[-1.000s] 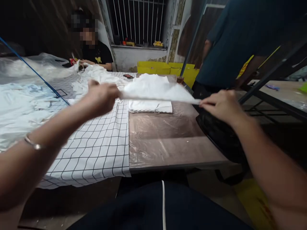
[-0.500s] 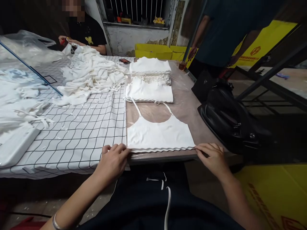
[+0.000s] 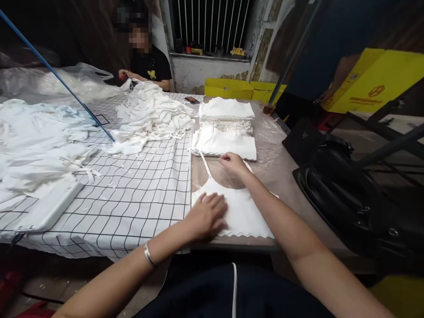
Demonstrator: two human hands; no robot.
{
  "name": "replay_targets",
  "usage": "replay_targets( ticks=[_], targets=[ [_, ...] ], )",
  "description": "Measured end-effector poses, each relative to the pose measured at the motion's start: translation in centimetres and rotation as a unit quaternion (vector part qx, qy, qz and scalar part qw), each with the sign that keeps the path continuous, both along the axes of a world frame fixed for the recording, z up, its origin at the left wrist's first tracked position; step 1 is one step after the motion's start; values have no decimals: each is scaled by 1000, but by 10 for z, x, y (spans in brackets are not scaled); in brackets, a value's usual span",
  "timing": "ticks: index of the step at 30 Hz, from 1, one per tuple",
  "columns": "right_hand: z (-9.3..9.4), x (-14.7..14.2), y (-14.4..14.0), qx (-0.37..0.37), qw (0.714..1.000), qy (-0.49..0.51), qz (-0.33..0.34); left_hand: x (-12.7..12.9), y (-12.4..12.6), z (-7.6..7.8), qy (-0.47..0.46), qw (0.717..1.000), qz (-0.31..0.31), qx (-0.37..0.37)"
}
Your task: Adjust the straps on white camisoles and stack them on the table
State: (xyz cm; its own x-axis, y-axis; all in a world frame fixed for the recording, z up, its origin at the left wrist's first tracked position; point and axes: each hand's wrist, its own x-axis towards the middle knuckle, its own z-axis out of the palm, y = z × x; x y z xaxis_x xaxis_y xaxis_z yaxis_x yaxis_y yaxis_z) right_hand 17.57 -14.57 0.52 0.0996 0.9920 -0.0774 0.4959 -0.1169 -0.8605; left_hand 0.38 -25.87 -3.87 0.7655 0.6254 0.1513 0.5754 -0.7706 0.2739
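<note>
A white strappy camisole top [image 3: 245, 210] lies flat at the table's front edge, its wavy hem towards me. My left hand [image 3: 207, 216] rests on the left half of the cloth, palm down with fingers spread. Reaching across the top, my right hand [image 3: 233, 163] is over the neckline gap, just before the folded pile. Its fingers are curled together, and what they pinch, if anything, is hidden. The left strap [image 3: 206, 165] runs up to the pile; the right strap [image 3: 247, 167] is mostly covered by my right hand and forearm.
Folded white tops [image 3: 225, 139] are stacked beyond the camisole. Loose white garments [image 3: 155, 112] heap up on the checked cloth [image 3: 155, 181] at left. A black bag [image 3: 344, 185] lies at right. A co-worker [image 3: 149, 66] sits across the table; another person stands at right.
Both hands have left the hem corners. The left moved inward and flattened on the cloth; the right reached forward to the straps. The view has shifted, and the standing person has moved.
</note>
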Motion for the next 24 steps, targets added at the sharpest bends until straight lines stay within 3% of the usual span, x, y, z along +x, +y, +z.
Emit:
replay_targets(
  ticks=[3,6,8,11,15,18,20,22,23,24],
  targets=[
    [-4,-34,44,-130,990,15,45,9,-17,-17,46,999,-26,-13],
    [2,-52,66,-212,970,48,108,8,-24,-18,59,998,-12,-24],
    [17,-55,77,-236,959,82,132,7,-25,-15,60,998,-12,-28],
    [51,-49,97,-231,954,136,131,8,-25,-12,59,997,-18,-43],
    [99,-42,114,-198,940,267,72,11,-24,-17,56,995,-23,-81],
    [123,-37,100,-131,931,337,43,11,-23,-17,31,989,-23,-140],
    [129,-29,70,-61,931,353,69,10,-21,-9,-26,978,-18,-208],
    [126,-16,24,1,930,342,132,8,-18,3,-148,935,16,-322],
    [121,-8,-4,17,928,331,171,7,-15,9,-233,885,42,-400],
    [113,1,-33,19,924,322,206,7,-12,16,-320,810,68,-487]
  ],
)
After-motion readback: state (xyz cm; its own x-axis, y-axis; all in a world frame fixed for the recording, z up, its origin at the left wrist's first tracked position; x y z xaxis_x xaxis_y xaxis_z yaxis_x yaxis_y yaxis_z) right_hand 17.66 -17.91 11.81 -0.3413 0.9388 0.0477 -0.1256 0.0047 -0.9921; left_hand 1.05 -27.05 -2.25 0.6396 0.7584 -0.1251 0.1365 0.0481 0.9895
